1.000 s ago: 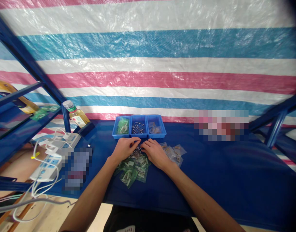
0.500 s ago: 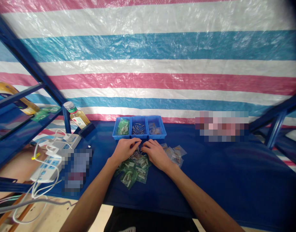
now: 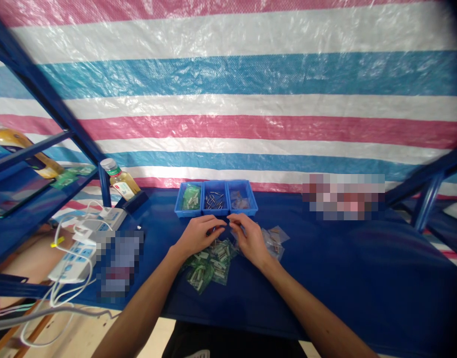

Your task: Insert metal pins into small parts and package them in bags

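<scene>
My left hand (image 3: pixel 197 233) and my right hand (image 3: pixel 249 237) meet just above a pile of small green bags (image 3: pixel 209 261) on the blue table (image 3: pixel 343 268). Both have their fingertips pinched together close to each other; what they pinch is too small to make out. A few small metal pins lie under the hands. Clear little bags (image 3: pixel 273 239) lie to the right of my right hand. Behind the hands stands a blue three-compartment tray (image 3: pixel 215 198): green bags on the left, metal pins in the middle, clear bags on the right.
A bottle of yellow liquid (image 3: pixel 120 181) stands at the back left by a blue shelf post (image 3: pixel 103 186). White power strips with cables (image 3: pixel 82 238) lie at the table's left edge. A striped tarp (image 3: pixel 228 99) hangs behind. Blue frame bars (image 3: pixel 427 194) rise at the right.
Both hands have lifted from lying flat on the pile and drawn their fingertips together in a pinch, a little higher over the bags.
</scene>
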Motion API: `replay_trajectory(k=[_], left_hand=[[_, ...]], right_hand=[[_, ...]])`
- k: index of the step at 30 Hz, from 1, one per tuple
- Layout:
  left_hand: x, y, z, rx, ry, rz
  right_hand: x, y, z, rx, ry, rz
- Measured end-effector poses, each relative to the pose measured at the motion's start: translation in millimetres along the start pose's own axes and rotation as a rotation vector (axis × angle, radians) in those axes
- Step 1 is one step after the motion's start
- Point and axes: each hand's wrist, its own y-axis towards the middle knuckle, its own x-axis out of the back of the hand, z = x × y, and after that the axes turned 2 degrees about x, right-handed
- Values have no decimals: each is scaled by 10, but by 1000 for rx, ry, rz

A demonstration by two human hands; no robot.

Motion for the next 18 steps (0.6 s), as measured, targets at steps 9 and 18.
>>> replay_trajectory(k=[9,18], left_hand=[[35,16,-30,-17,-18,2],[44,3,-66,-9,-46,15]], right_hand=[[-36,-37,63,-88,176,-9],[13,-37,52,28,-66,37]])
